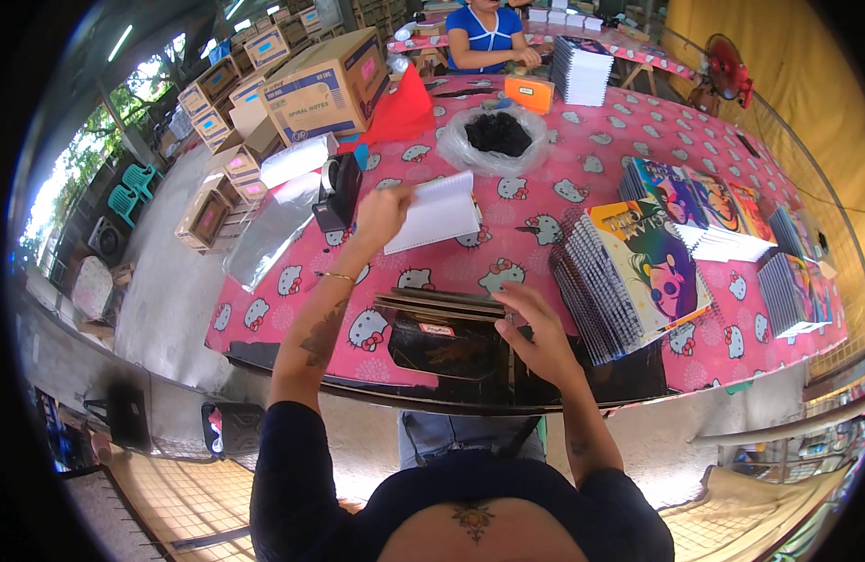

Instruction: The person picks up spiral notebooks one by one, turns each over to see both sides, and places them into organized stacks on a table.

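Observation:
My left hand point(384, 215) is curled at the left edge of a white-paged spiral notebook point(439, 217) that lies open on the table. Its fingertips are partly hidden, and they appear to grip the page edge. Just left of that hand stands a black tape dispenser point(337, 192). My right hand point(537, 339) has its fingers apart, thumb and forefinger at the right end of a dark box-like holder point(442, 348) with thin brown boards along its top. To the right of this hand rises a leaning stack of spiral notebooks point(629, 276) with colourful illustrated covers.
More notebook stacks point(793, 290) line the right side of the pink patterned table point(507, 272). Beyond my hands are a plastic bag with black lining point(498, 136), an orange box point(529, 94) and a white notebook stack point(580, 70). Cartons point(325, 89) stand far left; a co-worker point(489, 42) sits opposite.

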Demonstrator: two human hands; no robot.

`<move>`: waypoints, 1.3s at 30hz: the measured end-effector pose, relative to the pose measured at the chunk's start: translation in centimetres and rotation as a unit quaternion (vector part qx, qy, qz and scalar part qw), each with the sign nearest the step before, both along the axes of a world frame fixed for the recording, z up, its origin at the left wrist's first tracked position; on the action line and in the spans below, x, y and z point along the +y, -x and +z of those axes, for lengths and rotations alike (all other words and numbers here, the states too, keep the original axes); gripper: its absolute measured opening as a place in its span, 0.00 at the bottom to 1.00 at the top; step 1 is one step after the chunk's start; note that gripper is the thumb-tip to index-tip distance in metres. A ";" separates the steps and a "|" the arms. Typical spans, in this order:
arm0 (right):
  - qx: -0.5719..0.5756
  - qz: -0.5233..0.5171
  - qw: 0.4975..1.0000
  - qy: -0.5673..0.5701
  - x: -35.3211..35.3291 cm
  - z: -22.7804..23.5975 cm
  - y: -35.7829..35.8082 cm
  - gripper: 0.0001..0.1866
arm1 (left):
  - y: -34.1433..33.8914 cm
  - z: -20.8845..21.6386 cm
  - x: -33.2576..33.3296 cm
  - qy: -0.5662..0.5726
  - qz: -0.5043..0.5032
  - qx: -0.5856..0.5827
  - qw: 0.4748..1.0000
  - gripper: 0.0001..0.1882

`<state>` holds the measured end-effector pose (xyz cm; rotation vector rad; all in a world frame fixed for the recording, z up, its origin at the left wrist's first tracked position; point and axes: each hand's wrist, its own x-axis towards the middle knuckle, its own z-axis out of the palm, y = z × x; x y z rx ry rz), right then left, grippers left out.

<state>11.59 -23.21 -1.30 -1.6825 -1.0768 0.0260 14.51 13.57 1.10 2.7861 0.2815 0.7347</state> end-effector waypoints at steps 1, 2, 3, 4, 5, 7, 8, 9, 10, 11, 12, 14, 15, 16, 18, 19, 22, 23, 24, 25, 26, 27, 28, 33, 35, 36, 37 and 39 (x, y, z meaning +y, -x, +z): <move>-0.039 -0.009 0.999 0.002 -0.1 0.0 -0.4 0.28 | 0.5 2.4 -1.6 -0.058 -0.033 -0.074 0.995 0.10; -0.061 -0.069 0.995 -0.031 0.2 0.2 -0.7 0.31 | 1.1 5.3 -3.6 -0.118 -0.064 -0.149 0.980 0.10; -0.081 -0.125 0.987 -0.065 0.9 0.3 -0.6 0.33 | 2.2 7.7 -5.2 -0.120 -0.107 -0.157 0.974 0.09; -0.096 -0.180 0.974 -0.097 1.4 0.2 -0.5 0.36 | 3.6 9.4 -7.0 -0.119 -0.149 -0.162 0.968 0.08; -0.061 -0.169 0.979 -0.099 1.5 0.1 -0.9 0.37 | 5.1 10.5 -8.5 -0.116 -0.189 -0.166 0.961 0.08; 0.182 -0.075 0.962 -0.189 1.6 -1.8 -1.3 0.31 | 7.2 11.6 -11.2 -0.056 -0.246 -0.119 0.960 0.07; 0.190 -0.070 0.965 -0.166 1.5 -2.5 -1.3 0.29 | 8.1 11.9 -11.8 -0.028 -0.271 -0.096 0.957 0.06; 0.199 -0.066 0.967 -0.142 1.2 -3.1 -1.1 0.26 | 8.7 11.8 -12.2 -0.032 -0.272 -0.087 0.958 0.06; 0.205 -0.059 0.970 -0.120 1.2 -3.5 -1.0 0.24 | 9.3 11.8 -12.5 -0.038 -0.273 -0.079 0.958 0.06; 0.199 -0.071 0.964 -0.159 1.6 -4.0 -0.7 0.19 | 9.7 11.9 -12.7 -0.044 -0.273 -0.072 0.958 0.06; 0.188 -0.074 0.968 -0.151 1.5 -4.3 -0.7 0.19 | 9.9 11.9 -12.8 -0.046 -0.273 -0.070 0.958 0.06; 0.164 -0.078 0.974 -0.135 1.6 -4.3 -0.6 0.18 | 10.2 12.1 -13.0 -0.051 -0.272 -0.067 0.958 0.06; 0.176 -0.079 0.975 -0.115 1.6 -4.3 -0.4 0.18 | 10.5 12.3 -13.1 -0.055 -0.270 -0.062 0.959 0.06; 0.187 -0.081 0.974 -0.095 1.5 -4.0 -0.2 0.17 | 10.7 12.5 -13.4 -0.059 -0.270 -0.058 0.959 0.06; 0.171 -0.069 0.981 -0.061 1.6 -3.8 -0.2 0.17 | 11.1 12.8 -13.8 -0.072 -0.263 -0.035 0.961 0.07; 0.143 -0.052 0.987 -0.047 1.7 -3.7 -0.3 0.19 | 11.5 12.9 -13.8 -0.082 -0.254 -0.016 0.964 0.08; 0.168 -0.034 0.981 -0.095 2.1 -2.4 0.9 0.22 | 12.9 11.3 -12.9 -0.121 -0.250 0.034 0.960 0.11; 0.194 -0.035 0.972 -0.127 2.3 -1.9 1.4 0.24 | 13.0 10.3 -12.0 -0.137 -0.255 0.050 0.956 0.13; 0.206 -0.024 0.967 -0.144 2.6 -2.3 1.3 0.24 | 12.2 9.5 -10.7 -0.093 -0.232 0.047 0.967 0.14; 0.220 -0.011 0.962 -0.159 2.9 -3.1 1.3 0.25 | 11.0 8.7 -9.0 -0.047 -0.205 0.046 0.976 0.16; 0.235 0.001 0.957 -0.171 3.1 -3.6 1.3 0.26 | 9.5 7.8 -7.5 0.001 -0.179 0.044 0.983 0.18; 0.231 0.003 0.959 -0.162 3.2 -3.8 1.5 0.25 | 7.8 7.4 -6.5 0.051 -0.155 0.054 0.985 0.19; 0.226 0.007 0.962 -0.155 3.5 -3.8 1.6 0.24 | 6.2 7.0 -5.4 0.098 -0.130 0.062 0.985 0.20; 0.206 0.016 0.973 -0.101 4.2 -3.9 1.7 0.22 | 1.8 -5.1 3.4 -0.085 -0.253 0.009 0.964 0.17; 0.226 0.012 0.967 -0.115 3.7 -4.3 1.7 0.21 | 1.4 -5.4 3.5 -0.022 -0.247 0.060 0.967 0.18; 0.218 0.013 0.969 -0.113 3.7 -4.3 1.5 0.21 | 1.4 -5.4 3.6 0.009 -0.239 0.086 0.967 0.18; 0.214 0.009 0.971 -0.109 3.6 -4.5 1.4 0.21 | 1.2 -5.1 3.2 0.030 -0.217 0.077 0.973 0.16; 0.209 -0.002 0.973 -0.097 3.4 -4.5 1.5 0.20 | 1.1 -2.8 1.8 -0.030 -0.140 0.041 0.989 0.16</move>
